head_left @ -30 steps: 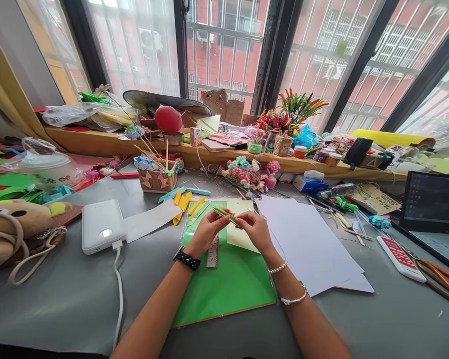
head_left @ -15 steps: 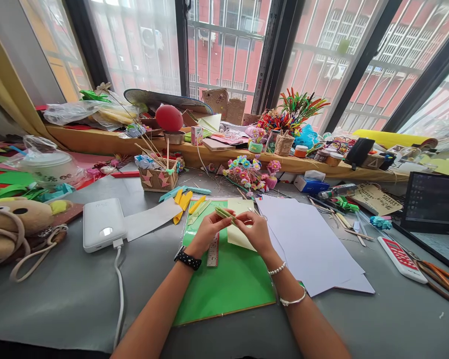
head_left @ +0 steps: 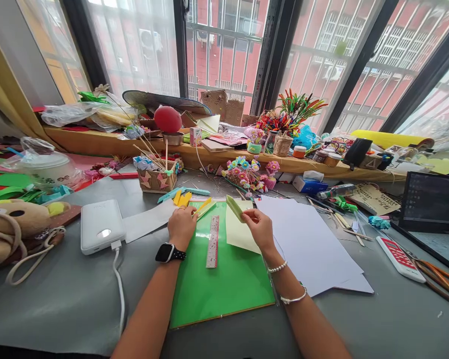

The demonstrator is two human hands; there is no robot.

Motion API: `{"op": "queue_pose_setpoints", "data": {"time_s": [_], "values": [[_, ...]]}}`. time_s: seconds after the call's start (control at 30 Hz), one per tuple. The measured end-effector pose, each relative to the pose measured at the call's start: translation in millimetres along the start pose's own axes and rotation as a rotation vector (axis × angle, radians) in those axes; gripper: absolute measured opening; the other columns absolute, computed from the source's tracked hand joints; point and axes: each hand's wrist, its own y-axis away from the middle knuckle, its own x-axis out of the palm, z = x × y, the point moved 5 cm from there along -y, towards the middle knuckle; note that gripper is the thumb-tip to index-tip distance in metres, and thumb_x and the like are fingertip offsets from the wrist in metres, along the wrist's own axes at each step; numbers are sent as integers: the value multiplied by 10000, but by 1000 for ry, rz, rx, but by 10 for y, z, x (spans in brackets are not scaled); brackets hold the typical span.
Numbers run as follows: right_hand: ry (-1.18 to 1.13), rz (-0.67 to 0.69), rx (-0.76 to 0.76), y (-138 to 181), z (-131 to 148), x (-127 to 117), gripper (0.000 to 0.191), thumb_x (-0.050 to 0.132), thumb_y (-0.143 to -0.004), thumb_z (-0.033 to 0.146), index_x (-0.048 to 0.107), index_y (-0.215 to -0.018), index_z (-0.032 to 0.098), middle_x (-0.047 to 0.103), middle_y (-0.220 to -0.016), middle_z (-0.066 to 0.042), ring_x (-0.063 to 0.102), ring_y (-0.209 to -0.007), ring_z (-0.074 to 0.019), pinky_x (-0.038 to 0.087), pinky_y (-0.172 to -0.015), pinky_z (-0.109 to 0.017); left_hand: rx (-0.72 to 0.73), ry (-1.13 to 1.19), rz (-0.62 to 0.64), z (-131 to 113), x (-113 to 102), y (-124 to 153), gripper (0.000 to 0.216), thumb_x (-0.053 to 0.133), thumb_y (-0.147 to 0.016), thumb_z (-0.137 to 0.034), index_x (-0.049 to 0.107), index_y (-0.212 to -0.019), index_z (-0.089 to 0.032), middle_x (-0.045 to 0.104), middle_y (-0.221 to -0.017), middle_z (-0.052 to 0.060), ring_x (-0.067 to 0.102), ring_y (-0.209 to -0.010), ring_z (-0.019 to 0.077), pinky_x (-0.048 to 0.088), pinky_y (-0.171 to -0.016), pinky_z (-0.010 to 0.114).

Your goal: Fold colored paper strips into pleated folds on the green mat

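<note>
My right hand [head_left: 261, 229] pinches a small folded strip of pale green paper [head_left: 235, 208] and holds it above a pale yellow sheet [head_left: 238, 233]. My left hand [head_left: 181, 227] rests knuckles-up on the left edge of the green cutting mat [head_left: 224, 284], its fingers curled at several yellow and green paper strips [head_left: 205, 205]; whether it grips one is hidden. A ruler [head_left: 212, 241] lies on the mat between my hands. A black watch sits on my left wrist and bracelets on my right.
A white power bank [head_left: 100, 226] with its cable lies left of the mat. Large white sheets [head_left: 310, 239] lie to the right, then a calculator [head_left: 399, 258], scissors [head_left: 441, 280] and a laptop [head_left: 432, 204]. Craft baskets, paper flowers [head_left: 247, 172] and clutter line the windowsill.
My hands were together on the folded green strip. The left hand has let go and moved left and forward to the loose strips; the right hand keeps the strip.
</note>
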Motion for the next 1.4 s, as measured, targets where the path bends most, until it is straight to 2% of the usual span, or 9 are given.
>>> {"op": "queue_pose_setpoints", "data": {"time_s": [0.17, 0.33, 0.43, 0.57, 0.77, 0.9, 1.03, 1.3, 1.4], "values": [[-11, 0, 16, 2, -11, 2, 134, 556, -686, 283, 612, -701, 162, 648, -665, -38, 613, -630, -174, 492, -606, -298, 97, 13, -88, -184, -35, -41, 257, 450, -751, -274, 622, -895, -148, 595, -885, 140, 502, -861, 295, 364, -702, 353], [-32, 3, 30, 2, -28, 12, 151, 558, -684, 297, 610, -705, 157, 643, -661, -40, 606, -623, -170, 485, -601, -293, 192, 4, 2, -310, 98, -67, 173, 486, -715, -219, 633, -770, -148, 599, -799, 151, 502, -830, 303, 351, -677, 364], [-28, -10, 43, -4, -38, 5, 167, 561, -677, 311, 614, -702, 155, 637, -694, -48, 590, -623, -161, 474, -590, -285, 196, 52, -19, -309, 112, -61, 191, 437, -729, -186, 622, -701, -147, 604, -766, 149, 517, -799, 286, 356, -659, 355], [-72, -83, 112, -7, -64, -31, 204, 600, -631, 347, 622, -692, 153, 625, -724, -49, 543, -569, -135, 447, -545, -274, 77, 361, -27, -273, 39, -52, 147, 457, -709, -213, 598, -699, -177, 619, -702, 68, 546, -646, 192, 384, -618, 295], [-359, 123, 229, 41, -15, 138, 215, 628, -604, 346, 586, -669, 146, 580, -551, 2, 527, -486, -114, 430, -481, -245, 22, 826, 68, -480, 7, 83, 41, 545, -617, -229, 551, -622, -189, 594, -589, -9, 555, -570, 147, 415, -564, 247], [-305, 222, 171, 90, 63, 228, 194, 620, -620, 344, 578, -657, 157, 577, -550, 9, 538, -487, -117, 438, -475, -242, 71, 946, 193, -637, 89, 190, 67, 565, -618, -243, 547, -608, -180, 572, -558, -15, 539, -539, 137, 403, -515, 232], [-147, 212, 94, 100, 73, 229, 172, 601, -650, 327, 583, -654, 155, 593, -597, -10, 537, -510, -119, 432, -474, -235, 117, 989, 253, -671, 134, 231, 103, 576, -639, -268, 562, -622, -167, 586, -607, -3, 550, -592, 141, 407, -547, 234], [-85, 129, 85, 81, 3, 182, 155, 587, -666, 309, 568, -664, 156, 593, -624, -22, 539, -524, -127, 442, -490, -245, -55, 1374, 370, -647, 233, 242, 238, 675, -572, -316, 568, -695, -143, 623, -714, 27, 602, -693, 174, 463, -687, 311], [-117, 142, 102, 84, 6, 193, 150, 589, -663, 302, 555, -659, 157, 576, -605, -11, 524, -499, -119, 438, -476, -240, -102, 1456, 395, -656, 230, 254, 260, 689, -558, -299, 556, -715, -141, 611, -721, 19, 596, -708, 167, 481, -678, 311]]}}
